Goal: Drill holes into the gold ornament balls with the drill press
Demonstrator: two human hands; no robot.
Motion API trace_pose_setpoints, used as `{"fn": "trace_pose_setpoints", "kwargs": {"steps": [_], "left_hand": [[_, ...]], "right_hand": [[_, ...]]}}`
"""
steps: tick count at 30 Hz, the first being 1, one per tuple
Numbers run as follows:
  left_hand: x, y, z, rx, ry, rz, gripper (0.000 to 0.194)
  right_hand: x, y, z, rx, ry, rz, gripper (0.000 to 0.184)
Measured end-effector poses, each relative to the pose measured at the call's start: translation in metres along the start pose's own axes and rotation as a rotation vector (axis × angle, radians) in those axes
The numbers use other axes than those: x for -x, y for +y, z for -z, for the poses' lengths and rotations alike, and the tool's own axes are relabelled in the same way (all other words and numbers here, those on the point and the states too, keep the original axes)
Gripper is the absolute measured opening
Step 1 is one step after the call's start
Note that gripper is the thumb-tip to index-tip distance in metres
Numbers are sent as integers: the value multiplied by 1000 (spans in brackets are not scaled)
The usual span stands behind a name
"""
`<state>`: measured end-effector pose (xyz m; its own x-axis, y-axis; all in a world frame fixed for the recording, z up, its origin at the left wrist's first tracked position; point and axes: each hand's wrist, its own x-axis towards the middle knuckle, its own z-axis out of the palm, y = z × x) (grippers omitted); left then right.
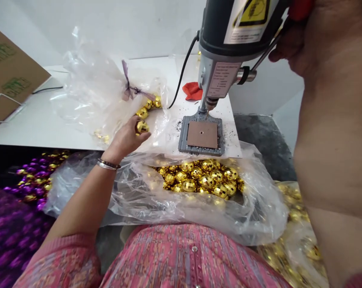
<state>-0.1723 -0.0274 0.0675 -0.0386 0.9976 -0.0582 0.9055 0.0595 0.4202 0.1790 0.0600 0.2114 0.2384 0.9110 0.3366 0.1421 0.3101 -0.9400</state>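
My left hand [129, 135] is closed on a gold faceted bead [142, 127] at the mouth of a clear plastic bag on the white table. Several more gold beads [142, 113] lie just beyond the fingers. At the upper right, my right hand [293, 50] is wrapped round the feed lever [266, 50] of a small bench drill press [220, 76]; part of its grip is out of frame. The drill bit [207, 115] hangs above a brown square plate [202, 134] with a small hole, which rests on the grey base [184, 146].
An open plastic bag of gold beads [207, 182] sits at the table's front edge. Purple and gold beads [33, 172] are at left, a cardboard box [9, 64] behind. A red cloth-like piece [192, 91] and a black cable [183, 68] lie by the drill press.
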Motion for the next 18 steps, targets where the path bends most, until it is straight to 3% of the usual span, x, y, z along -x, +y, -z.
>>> {"fn": "trace_pose_setpoints", "kwargs": {"steps": [1, 5, 7, 12, 18], "left_hand": [[-2, 11, -1, 190, -59, -25, 64], [-7, 54, -19, 867, -475, -36, 46], [-10, 68, -36, 1060, -572, 13, 44], [-15, 79, -71, 1246, -655, 29, 50], [-18, 81, -79, 1171, -615, -97, 66]], "right_hand": [[1, -1, -1, -8, 38, 0, 35], [4, -1, 0, 19, 105, 6, 21], [5, -1, 2, 58, 146, -17, 19], [4, -3, 2, 76, 133, -44, 23], [5, -1, -1, 46, 132, -34, 31]]}}
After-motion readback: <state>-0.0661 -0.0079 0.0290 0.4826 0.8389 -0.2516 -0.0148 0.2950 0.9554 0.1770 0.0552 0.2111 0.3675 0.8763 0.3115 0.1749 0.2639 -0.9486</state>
